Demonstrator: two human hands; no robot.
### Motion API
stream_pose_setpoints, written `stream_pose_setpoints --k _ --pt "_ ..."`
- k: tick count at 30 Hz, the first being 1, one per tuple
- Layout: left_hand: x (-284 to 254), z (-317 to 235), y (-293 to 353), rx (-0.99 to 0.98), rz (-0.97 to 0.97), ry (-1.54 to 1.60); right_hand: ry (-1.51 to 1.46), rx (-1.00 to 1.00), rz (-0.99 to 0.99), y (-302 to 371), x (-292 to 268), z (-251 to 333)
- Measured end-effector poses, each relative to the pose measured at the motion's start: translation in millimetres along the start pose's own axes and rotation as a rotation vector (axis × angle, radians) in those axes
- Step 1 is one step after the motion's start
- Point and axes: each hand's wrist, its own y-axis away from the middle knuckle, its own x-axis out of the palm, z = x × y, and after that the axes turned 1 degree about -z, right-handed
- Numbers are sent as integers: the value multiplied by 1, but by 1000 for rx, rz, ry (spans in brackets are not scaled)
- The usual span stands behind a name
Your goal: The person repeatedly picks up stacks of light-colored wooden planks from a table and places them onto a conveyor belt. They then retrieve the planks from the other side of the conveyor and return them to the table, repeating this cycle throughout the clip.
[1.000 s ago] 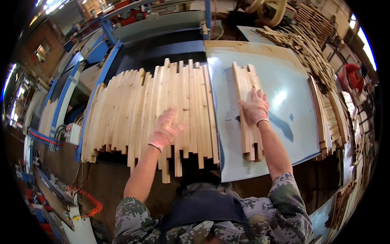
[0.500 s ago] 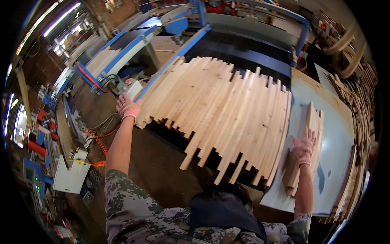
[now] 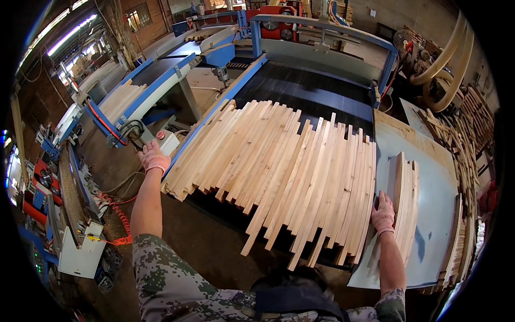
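My left hand (image 3: 154, 157), in a pink knitted glove, is at the small white control box (image 3: 169, 143) with a red button, its fingers stretched out against the box. My right hand (image 3: 383, 214), gloved alike, lies between the wide row of wooden strips (image 3: 284, 166) and a small stack of strips (image 3: 409, 196). Its fingers are extended, with no strip visible in them. The wide row lies side by side on a black conveyor belt (image 3: 300, 78), its near ends uneven and overhanging. The small stack rests on a grey-blue sheet-topped table (image 3: 437, 231).
A blue frame (image 3: 327, 21) spans the belt's far end. At the left, a second blue-edged conveyor (image 3: 155, 70) carries more strips. An orange coiled hose (image 3: 115, 206) hangs beside machinery. Scrap wood (image 3: 461, 161) is piled at the right, below a pale duct (image 3: 456, 64).
The view has tilted up a little. My left hand has reached the control box's near side. My right hand has come off the small stack and moved left toward the wide row.
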Motion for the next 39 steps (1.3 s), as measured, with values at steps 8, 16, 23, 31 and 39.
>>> stream_pose_setpoints --k 8,16,23,31,39 --pt "42 -15 27 123 -284 492 -72 5 -137 -8 30 -12" --pt "47 -70 239 323 222 1709 -135 13 -164 9 17 12" --pt "64 -91 364 474 905 1833 -110 36 -182 3 20 3" --pt "76 -106 410 549 1300 1649 -149 69 -109 7 10 14" --pt "78 -139 443 708 1544 1470 -197 -77 -86 67 11 29"
